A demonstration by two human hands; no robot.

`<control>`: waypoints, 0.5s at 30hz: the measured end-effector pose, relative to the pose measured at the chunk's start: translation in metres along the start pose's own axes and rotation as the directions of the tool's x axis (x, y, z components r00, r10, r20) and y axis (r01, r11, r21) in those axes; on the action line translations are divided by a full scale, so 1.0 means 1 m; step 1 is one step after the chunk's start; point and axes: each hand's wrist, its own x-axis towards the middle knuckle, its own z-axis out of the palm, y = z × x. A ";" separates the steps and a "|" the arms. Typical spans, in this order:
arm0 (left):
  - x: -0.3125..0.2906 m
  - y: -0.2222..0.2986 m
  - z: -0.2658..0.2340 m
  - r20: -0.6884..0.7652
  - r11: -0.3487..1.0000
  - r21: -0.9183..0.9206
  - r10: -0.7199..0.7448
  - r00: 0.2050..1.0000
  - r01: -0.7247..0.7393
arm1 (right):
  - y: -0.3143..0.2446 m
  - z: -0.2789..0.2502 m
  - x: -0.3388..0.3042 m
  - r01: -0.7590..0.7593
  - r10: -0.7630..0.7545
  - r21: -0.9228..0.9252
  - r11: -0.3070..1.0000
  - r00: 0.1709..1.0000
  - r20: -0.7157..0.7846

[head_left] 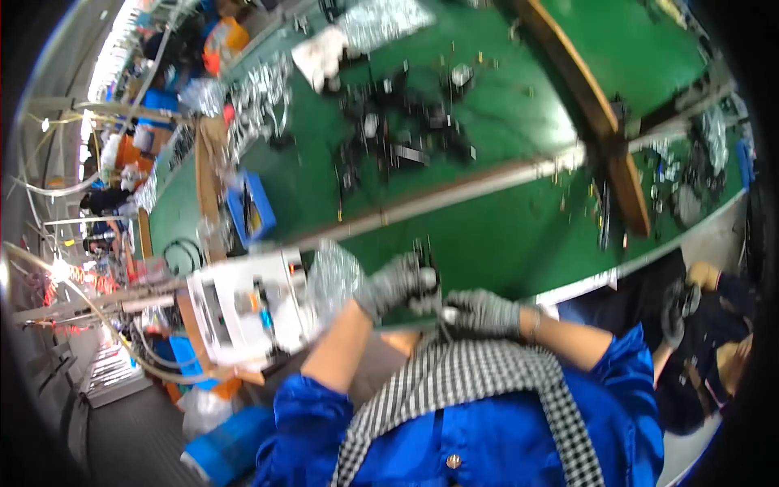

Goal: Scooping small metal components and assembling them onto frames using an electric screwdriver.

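Note:
Both hands wear grey gloves and are close together at the near edge of the green table [503,260]. My left hand [393,286] is closed around a small dark part [424,253], whose thin upper end sticks up past the fingers. Blur and the glove hide what kind of part it is. Just to the right, my right hand [485,312] has its fingers pressed together, the tips close to the left hand's fingers. Whatever they pinch, if anything, is too small to make out. A clear plastic bag [334,276] lies beside my left hand.
A white machine [247,308] stands at the left, near a blue bin [251,209]. Many black parts [398,122] lie heaped farther back. A pale strip [479,174] crosses the table, meeting a raised wooden bar [584,81]. Another person's gloved hand [675,312] is at the right.

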 end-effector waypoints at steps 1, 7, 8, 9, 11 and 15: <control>0.012 -0.001 0.000 0.042 0.996 0.028 -0.088 0.995 0.087 | 0.002 -0.025 0.002 0.017 -0.019 -0.039 0.999 0.999 -0.039; 0.026 -0.015 -0.012 0.039 0.965 0.047 -0.260 0.965 0.259 | 0.010 -0.143 0.072 -0.181 0.178 0.018 0.983 0.937 -0.300; 0.029 -0.014 -0.016 0.034 0.967 0.043 -0.254 0.967 0.253 | 0.008 -0.168 0.094 -0.108 0.110 0.028 0.994 0.929 -0.354; 0.031 -0.012 -0.019 0.042 0.967 0.027 -0.256 0.966 0.255 | -0.001 -0.194 0.115 -0.125 0.108 -0.018 0.992 0.916 -0.387; 0.033 -0.010 -0.027 0.051 0.967 -0.016 -0.252 0.966 0.253 | -0.023 -0.239 0.171 -0.128 0.091 -0.059 0.990 0.898 -0.430; 0.040 -0.008 -0.040 0.026 0.970 -0.129 -0.205 0.978 0.207 | -0.026 -0.343 0.296 -0.179 -0.154 -0.479 0.859 0.803 -0.576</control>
